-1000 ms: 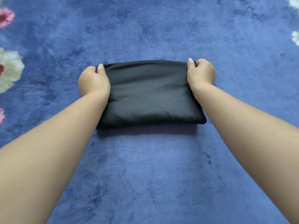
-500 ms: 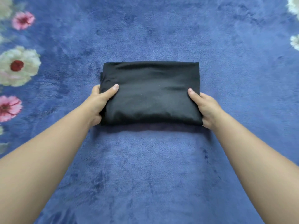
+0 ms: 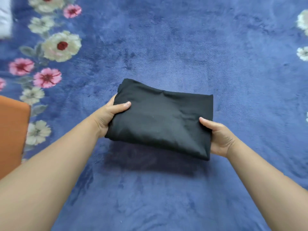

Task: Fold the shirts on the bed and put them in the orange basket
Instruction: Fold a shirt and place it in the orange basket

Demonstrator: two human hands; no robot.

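One bed (image 3: 166, 39), covered edge to edge by a plush blue blanket (image 3: 183, 197) with a short, brushed pile. Printed flowers, pink and cream with grey-green leaves, run down the blanket's left side (image 3: 60, 45); a few cream blooms show at the right edge. One orange basket (image 3: 11, 130) sits at the far left, only its corner in view. A pale, blurred item lies at the top left corner; what it is cannot be told.

One black shirt (image 3: 160, 119), folded into a thick, compact rectangle, smooth on top with faint creases. Held tilted above the blanket, its dark shadow falling on the pile below. Left hand (image 3: 108, 116) grips the left edge, thumb on top, fingers underneath. Right hand (image 3: 220, 139) grips the right near corner the same way.
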